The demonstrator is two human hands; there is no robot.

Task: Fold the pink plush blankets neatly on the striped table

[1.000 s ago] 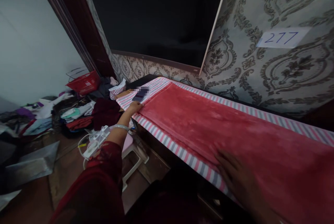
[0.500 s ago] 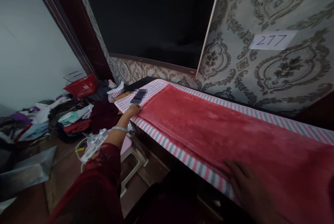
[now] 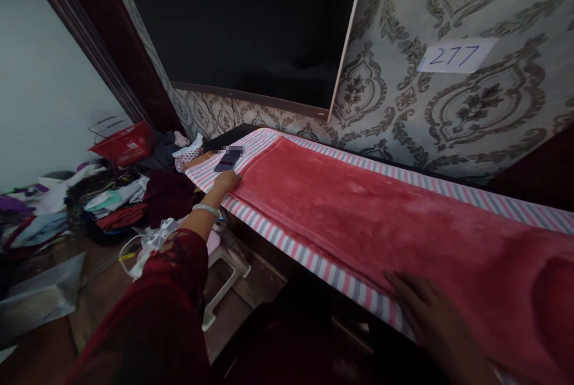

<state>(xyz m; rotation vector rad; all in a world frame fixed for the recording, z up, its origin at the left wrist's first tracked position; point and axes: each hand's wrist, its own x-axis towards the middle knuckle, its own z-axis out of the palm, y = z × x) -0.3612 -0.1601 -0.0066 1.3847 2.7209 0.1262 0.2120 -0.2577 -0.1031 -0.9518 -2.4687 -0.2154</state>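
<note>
A red fleece blanket (image 3: 341, 205), folded into a long flat strip, lies on a pink, grey and white striped cloth (image 3: 309, 258). At the blanket's far left corner, my left hand (image 3: 228, 181) is closed on its edge; the fingertips are partly hidden. My right hand (image 3: 424, 304) rests on the near edge toward the right, its fingers stretched out over the fleece. A dark phone (image 3: 228, 159) lies on the striped cloth just beyond my left hand.
A large television (image 3: 251, 26) hangs above the dark cabinet. To the left are heaped clothes (image 3: 121, 193), a red basket (image 3: 127, 144) and a grey bin (image 3: 45, 298). A stool (image 3: 228, 277) and a white power strip (image 3: 150, 244) sit below my left arm.
The view has shifted slightly, moving the scene left and up. My left hand stays at the blanket's corner, its fingers turned a little. My right hand remains flat at the near edge.
</note>
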